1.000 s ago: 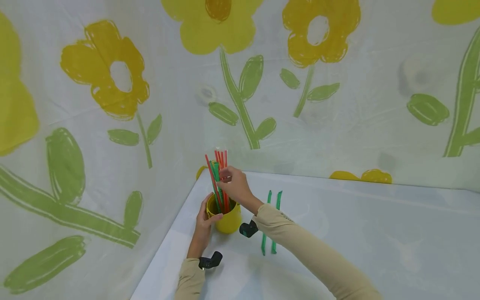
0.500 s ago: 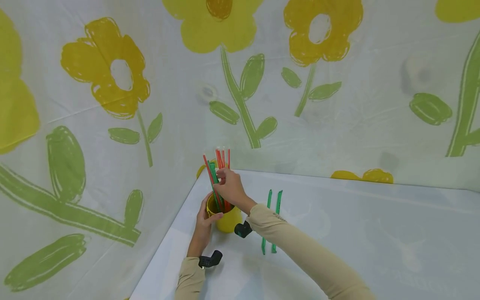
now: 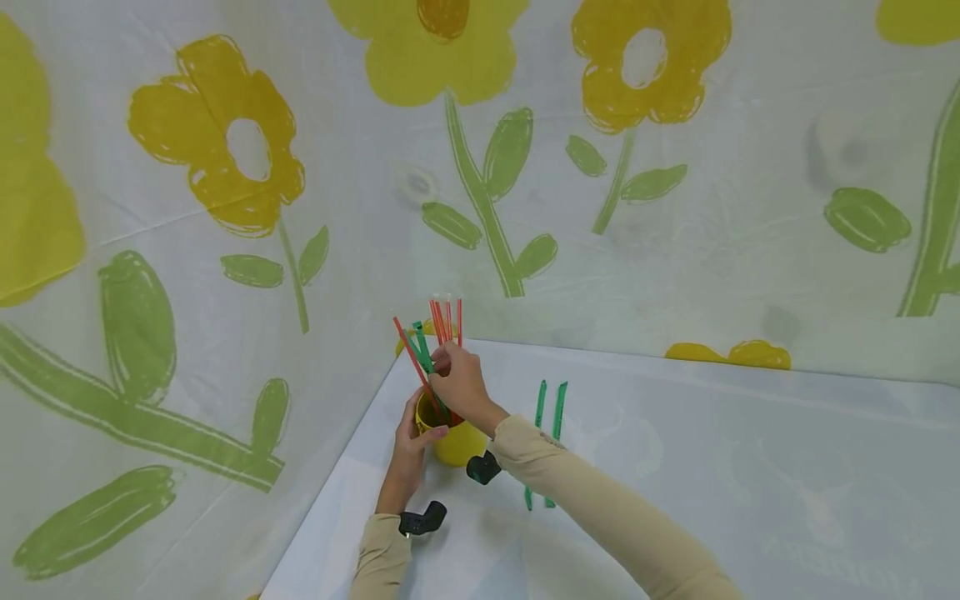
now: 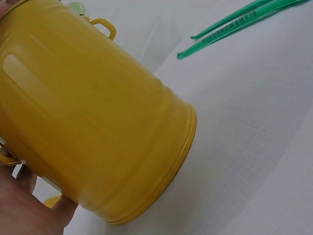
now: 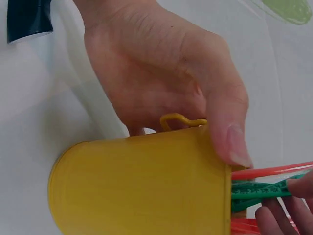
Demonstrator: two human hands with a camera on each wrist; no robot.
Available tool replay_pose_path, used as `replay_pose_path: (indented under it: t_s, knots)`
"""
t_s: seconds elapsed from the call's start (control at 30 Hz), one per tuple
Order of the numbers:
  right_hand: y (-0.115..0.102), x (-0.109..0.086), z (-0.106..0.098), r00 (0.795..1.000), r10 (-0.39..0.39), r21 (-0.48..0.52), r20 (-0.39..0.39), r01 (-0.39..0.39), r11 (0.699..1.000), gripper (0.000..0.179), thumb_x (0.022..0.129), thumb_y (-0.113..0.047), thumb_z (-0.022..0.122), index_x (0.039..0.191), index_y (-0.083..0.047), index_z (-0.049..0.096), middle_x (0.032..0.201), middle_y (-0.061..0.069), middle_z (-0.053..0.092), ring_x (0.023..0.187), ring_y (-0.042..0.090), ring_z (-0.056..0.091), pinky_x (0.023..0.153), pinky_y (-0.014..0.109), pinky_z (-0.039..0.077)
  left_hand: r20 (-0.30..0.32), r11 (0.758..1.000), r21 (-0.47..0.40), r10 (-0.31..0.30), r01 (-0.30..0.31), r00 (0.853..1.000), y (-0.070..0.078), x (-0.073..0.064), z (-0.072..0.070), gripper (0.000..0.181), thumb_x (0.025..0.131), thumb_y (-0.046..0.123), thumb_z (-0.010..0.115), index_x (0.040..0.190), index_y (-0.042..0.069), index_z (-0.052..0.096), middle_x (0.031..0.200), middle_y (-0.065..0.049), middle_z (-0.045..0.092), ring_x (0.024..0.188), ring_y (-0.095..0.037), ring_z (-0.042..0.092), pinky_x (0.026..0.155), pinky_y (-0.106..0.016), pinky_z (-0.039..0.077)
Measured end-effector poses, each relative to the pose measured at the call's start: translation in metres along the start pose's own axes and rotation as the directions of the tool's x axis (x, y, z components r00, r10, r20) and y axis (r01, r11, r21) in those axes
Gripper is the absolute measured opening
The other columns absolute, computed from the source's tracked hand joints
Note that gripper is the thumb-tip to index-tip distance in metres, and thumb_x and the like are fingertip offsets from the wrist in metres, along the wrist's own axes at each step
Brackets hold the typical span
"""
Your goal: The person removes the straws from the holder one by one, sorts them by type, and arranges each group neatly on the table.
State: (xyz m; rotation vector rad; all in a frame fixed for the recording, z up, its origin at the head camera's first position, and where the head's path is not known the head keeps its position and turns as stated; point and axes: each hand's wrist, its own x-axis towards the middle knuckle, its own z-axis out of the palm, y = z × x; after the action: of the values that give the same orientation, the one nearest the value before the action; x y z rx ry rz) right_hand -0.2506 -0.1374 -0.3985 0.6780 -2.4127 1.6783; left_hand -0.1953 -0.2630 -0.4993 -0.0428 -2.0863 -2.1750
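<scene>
A yellow metal bucket [image 3: 461, 443] with small side handles stands on the white table, holding red straws [image 3: 448, 317] and green-wrapped straws [image 3: 422, 342]. My left hand [image 3: 406, 454] grips the bucket at its left side, its thumb over the rim in the right wrist view. Above the opening, my right hand [image 3: 462, 385] pinches a green-wrapped straw [image 5: 259, 189] whose lower end is inside the bucket. One red straw [image 3: 408, 343] leans left, apart from the other red ones. The bucket wall hides the straws' lower ends.
Two green-wrapped straws [image 3: 559, 408] lie side by side on the table [image 3: 712, 467], right of the bucket and partly behind my right sleeve. A flower-printed cloth wall [image 3: 360, 275] rises close behind and left of the bucket.
My right hand has moved slightly down and left toward the bucket's opening. The left red straw and the green tops have tipped further left. My left hand stays on the bucket.
</scene>
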Motion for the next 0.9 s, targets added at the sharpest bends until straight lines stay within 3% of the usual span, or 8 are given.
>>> replay_pose_path:
  t_s: [0.5,0.9]
  knots:
    - [0.004,-0.001,-0.012,0.987,-0.083,0.071,-0.139,0.093,0.993,0.017,0.086,-0.004,0.064,0.102,-0.001,0.057,0.089,0.009,0.065,0.076,0.016,0.060,0.071,0.025,0.053,0.003,1.000,-0.013,0.014,-0.014,1.000,-0.001,0.001,-0.001,0.073,0.083,0.015,0.065,0.145,0.027,0.030,0.141,-0.003,0.038,0.127,-0.023,0.036,0.109,-0.044,0.026]
    - [-0.011,0.003,-0.033,0.969,-0.123,0.107,-0.217,0.148,0.983,0.022,0.086,-0.001,0.062,0.106,-0.001,0.054,0.093,0.010,0.064,0.082,0.020,0.061,0.076,0.033,0.054,0.005,1.000,-0.019,0.008,-0.008,1.000,-0.003,0.002,-0.001,0.072,0.082,0.017,0.065,0.144,0.028,0.030,0.142,-0.001,0.036,0.128,-0.022,0.034,0.111,-0.045,0.023]
